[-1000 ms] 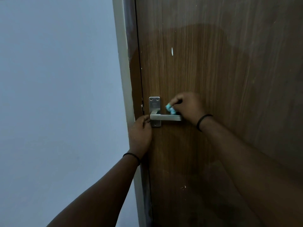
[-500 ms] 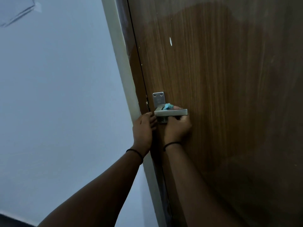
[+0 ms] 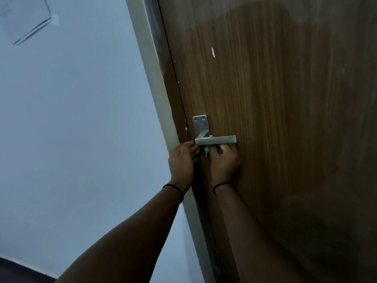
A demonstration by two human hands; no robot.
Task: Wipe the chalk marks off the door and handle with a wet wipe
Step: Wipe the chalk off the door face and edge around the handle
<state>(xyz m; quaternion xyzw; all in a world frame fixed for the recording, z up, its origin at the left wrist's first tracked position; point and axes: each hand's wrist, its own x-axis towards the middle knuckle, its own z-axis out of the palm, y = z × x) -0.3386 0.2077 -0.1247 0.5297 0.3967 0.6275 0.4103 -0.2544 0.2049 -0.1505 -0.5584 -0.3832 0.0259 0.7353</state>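
1. Two bare forearms rise from the bottom of the frame toward the middle, each with a thin dark band at the wrist.
2. The left hand (image 3: 182, 160) sits at the door's edge just left of the handle, fingers bent toward the handle's inner end; whether this grip holds anything cannot be told.
3. The right hand (image 3: 225, 162) reaches up under the lever, fingers curled, its grip pinching a small turquoise wet wipe (image 3: 207, 149) against the underside of the handle (image 3: 216, 140); bits of the wipe show above and below the lever near its base.
4. The handle is a squared, brushed-metal lever on a narrow plate (image 3: 200, 124) with two screws at its top, at frame centre.
5. The door (image 3: 285, 119) is brown wood-grain laminate filling the right half; a small white mark (image 3: 212, 52) sits above the handle, and pale specks dot the edge beside the plate.
6. A pale door frame (image 3: 155, 82) runs diagonally left of the door.
7. A plain bluish-white wall (image 3: 71, 119) fills the left; a faint rectangular outline (image 3: 26, 21) lies at upper left.
8. No legible writing shows.
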